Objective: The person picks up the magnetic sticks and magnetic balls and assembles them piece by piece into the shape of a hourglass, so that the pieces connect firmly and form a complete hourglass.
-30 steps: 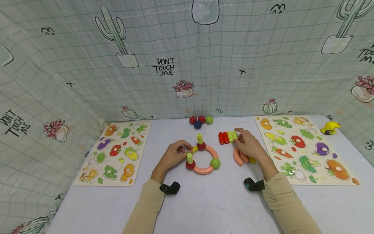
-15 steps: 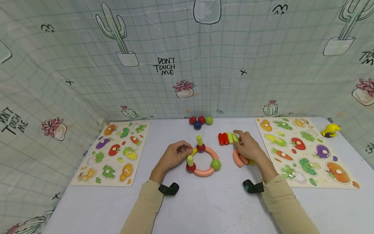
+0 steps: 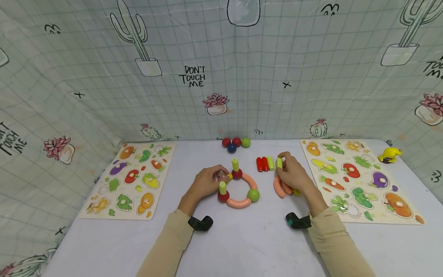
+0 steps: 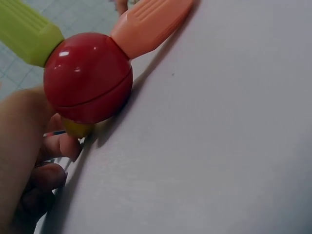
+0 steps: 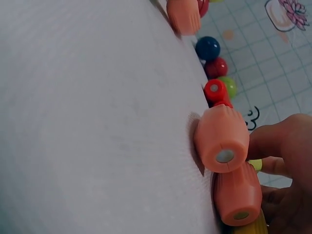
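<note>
A ring of magnetic building rods and balls lies mid-table: red balls (image 3: 223, 196), a green ball (image 3: 253, 195), curved orange rods (image 3: 238, 203) and a yellow rod (image 4: 78, 128). Light green rods (image 3: 235, 164) stand upright on the two red balls. At the ring's left side, my left hand (image 3: 205, 181) holds the yellow rod, mostly hidden by the fingers. My right hand (image 3: 293, 172) pinches a light green rod (image 3: 279, 163), tilted up off the table. Loose curved orange rods (image 5: 222, 139) lie just below that hand, with yellow ones partly covered.
Two red rods (image 3: 262, 164) and a light green rod (image 3: 270, 163) lie in a row. Behind them sit several balls (image 3: 231, 148). Vegetable puzzle boards (image 3: 128, 182) flank the table, and a yellow toy (image 3: 390, 154) stands far right.
The right hand has taken the end light green rod from the row and drawn it slightly right, leaving a gap. My left hand stays at the ring.
</note>
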The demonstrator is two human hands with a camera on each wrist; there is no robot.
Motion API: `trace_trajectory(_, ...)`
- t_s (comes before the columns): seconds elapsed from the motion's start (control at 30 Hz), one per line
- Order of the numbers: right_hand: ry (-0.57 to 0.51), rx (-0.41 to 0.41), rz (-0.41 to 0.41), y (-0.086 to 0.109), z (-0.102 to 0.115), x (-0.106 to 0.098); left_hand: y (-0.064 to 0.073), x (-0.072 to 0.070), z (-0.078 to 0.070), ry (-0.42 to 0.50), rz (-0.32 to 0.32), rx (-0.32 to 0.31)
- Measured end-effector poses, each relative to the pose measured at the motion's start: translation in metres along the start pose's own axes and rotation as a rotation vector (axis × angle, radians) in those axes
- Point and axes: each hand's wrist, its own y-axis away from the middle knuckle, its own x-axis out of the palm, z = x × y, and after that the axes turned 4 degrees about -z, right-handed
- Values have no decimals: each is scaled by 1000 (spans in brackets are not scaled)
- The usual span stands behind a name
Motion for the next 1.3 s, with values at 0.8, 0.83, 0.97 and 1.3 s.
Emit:
trace_trajectory(0.8, -113, 73, 35, 3, 1, -10, -14, 3, 6, 4, -71, 6)
trace_trajectory(0.83, -114, 72, 36, 3, 0, -10, -13, 4, 6, 2, -69, 6)
trace_trajectory(0.97, -130, 72, 40, 4, 0, -9, -13, 5, 7, -6, -71, 11)
trace_trajectory(1.3, -133, 20, 48, 4, 9, -15, -13, 5, 8, -2, -78, 24)
